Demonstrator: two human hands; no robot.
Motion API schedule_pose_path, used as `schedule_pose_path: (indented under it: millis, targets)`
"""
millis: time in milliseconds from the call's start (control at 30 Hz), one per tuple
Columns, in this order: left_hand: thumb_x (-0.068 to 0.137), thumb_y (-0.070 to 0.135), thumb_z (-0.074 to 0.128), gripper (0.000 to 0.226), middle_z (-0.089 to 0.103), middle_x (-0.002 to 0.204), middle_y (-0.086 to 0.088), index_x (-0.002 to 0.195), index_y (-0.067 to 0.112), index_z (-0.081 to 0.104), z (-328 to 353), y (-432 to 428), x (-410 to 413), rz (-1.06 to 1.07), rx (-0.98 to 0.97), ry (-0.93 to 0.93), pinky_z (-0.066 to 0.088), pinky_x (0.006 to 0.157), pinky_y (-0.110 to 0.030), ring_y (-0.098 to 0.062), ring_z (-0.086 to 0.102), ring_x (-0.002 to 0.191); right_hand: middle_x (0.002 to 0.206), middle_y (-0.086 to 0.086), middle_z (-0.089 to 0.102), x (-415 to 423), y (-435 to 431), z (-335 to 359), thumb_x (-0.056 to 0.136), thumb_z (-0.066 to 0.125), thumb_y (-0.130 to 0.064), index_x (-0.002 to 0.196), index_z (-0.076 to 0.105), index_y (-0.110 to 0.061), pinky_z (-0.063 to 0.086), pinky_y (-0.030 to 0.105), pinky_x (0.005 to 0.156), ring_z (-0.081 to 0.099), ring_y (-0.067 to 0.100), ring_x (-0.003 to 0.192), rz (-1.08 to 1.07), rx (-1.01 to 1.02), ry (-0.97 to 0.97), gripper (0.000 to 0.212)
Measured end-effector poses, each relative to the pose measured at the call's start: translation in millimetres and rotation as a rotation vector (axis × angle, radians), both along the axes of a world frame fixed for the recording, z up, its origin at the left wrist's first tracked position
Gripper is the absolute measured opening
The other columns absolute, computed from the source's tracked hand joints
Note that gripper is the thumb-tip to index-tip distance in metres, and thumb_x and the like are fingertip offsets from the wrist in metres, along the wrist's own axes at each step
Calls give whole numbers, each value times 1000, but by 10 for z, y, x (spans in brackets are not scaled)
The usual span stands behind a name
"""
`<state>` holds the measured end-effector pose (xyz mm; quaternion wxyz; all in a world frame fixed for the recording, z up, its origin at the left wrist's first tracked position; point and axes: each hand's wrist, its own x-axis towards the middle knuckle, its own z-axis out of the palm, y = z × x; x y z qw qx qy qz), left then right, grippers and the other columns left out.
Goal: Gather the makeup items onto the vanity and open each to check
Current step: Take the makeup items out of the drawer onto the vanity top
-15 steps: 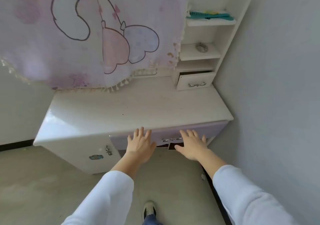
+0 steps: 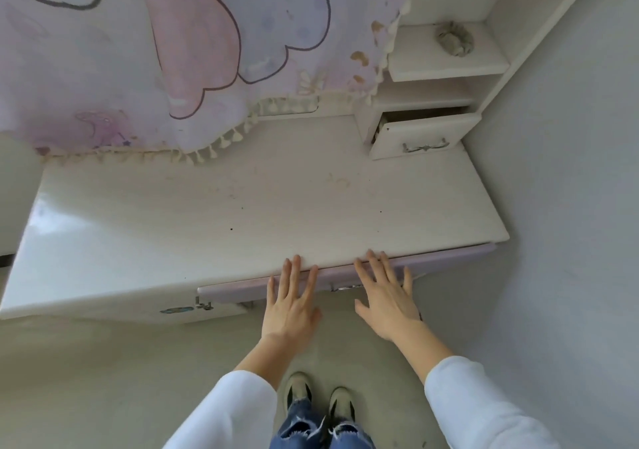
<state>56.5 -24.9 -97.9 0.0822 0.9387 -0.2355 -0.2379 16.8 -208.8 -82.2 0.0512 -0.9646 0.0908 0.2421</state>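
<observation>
Vanity: the white vanity [image 2: 242,213] stands directly in front of you, its right end against the grey wall [image 2: 570,172]. Its glossy top bears a few dark specks and faint marks.
Wide drawer: a lilac drawer front [image 2: 449,260] runs under the near edge of the top, from about mid-width to the right end. It stands slightly proud of that edge, and its inside is hidden from you.
Left hand: your left hand [image 2: 292,307] is flat, fingers straight and slightly spread, holding nothing. The fingers lie across the lilac front, with the tips at the edge of the top.
Right hand: your right hand [image 2: 387,303] is likewise flat and spread, thumb out to the side, gripping nothing. It lies across the same front, near the left hand.
Contact: whether your hands press on the front or only hover over it cannot be told from above.
Drawer handle: a metal handle [image 2: 345,288] shows between your two hands.
Small drawer: at the back right, a small white drawer [image 2: 422,137] sits partly pulled out beneath the shelves. Its contents cannot be seen.
Shelf: a grey scrunchie [image 2: 453,39] lies on the shelf [image 2: 415,65] above.
Cloth: a pastel cartoon-print cloth [image 2: 173,51] with a tasselled hem hangs over the back of the vanity.
Cupboard front: a blue sticker [image 2: 176,309] and a small metal pull [image 2: 204,305] sit left of the lilac front.
Below: your shoes [image 2: 299,391] stand on the pale floor, close to the vanity.
</observation>
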Motion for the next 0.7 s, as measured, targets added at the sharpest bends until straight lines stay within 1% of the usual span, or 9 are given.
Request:
schedule_pose_path:
  millis: [167,267,367,433,467,500,567,633,700]
  targets:
    - [94,31,40,76,-38,146,-1,148,31,-14,-87,34,-24,20,-71,-29,-15,114,-42,-22,-40,131,162,-2,-3,-22,-67,-38,97,41,-35,152,11,-29,7,53,117,-11,21,149,22,44,-94,63]
    - [91,28,46,77,-28,153,-3,150,30,-2,-110,11,-40,67,-136,-41,-11,116,-42,-21,-35,134,160,0,13,7,-138,-66,93,48,-29,147,30,-31,14,51,114,1,24,149,5,78,-167,56]
    - [86,23,51,72,-15,159,-4,149,28,15,-120,-73,-49,166,-174,-64,-5,118,-42,-22,-22,144,147,5,33,138,-155,-120,85,61,-19,126,54,-26,17,46,107,18,26,140,-3,89,-263,42]
    - [83,15,52,64,-1,159,-4,142,27,31,-138,-143,-27,239,-186,-107,4,117,-42,-24,-8,147,131,6,48,231,-129,-172,73,74,-12,102,64,-21,18,43,98,26,23,123,23,59,-323,32]
    - [82,12,53,59,9,157,-4,137,27,38,-144,-174,-19,268,-188,-135,12,114,-41,-25,0,145,120,5,54,252,-120,-203,64,79,-9,90,65,-21,19,41,93,29,22,114,25,31,-340,32]
    - [80,9,54,53,22,152,-3,130,26,46,-154,-197,-19,289,-186,-169,20,110,-41,-25,10,139,110,3,58,255,-114,-224,57,83,-6,82,64,-21,20,40,89,33,22,107,24,7,-355,35]
    - [73,5,64,43,49,129,-2,112,23,61,-182,-229,-34,316,-207,-244,32,95,-40,-22,28,117,94,-1,62,203,-113,-238,50,84,-2,76,63,-21,22,38,84,47,24,99,60,-13,-382,38]
    - [67,2,70,35,62,101,0,96,22,67,-224,-217,-76,319,-242,-301,28,85,-35,-23,43,102,79,-5,65,107,-121,-239,54,84,-3,76,63,-21,24,36,78,59,23,83,107,-3,-394,35]
    - [67,1,71,31,66,88,3,91,21,68,-228,-176,-137,290,-263,-308,27,84,-33,-25,60,90,72,-4,64,29,-137,-252,62,82,-4,77,62,-19,28,34,74,60,23,71,125,26,-388,28]
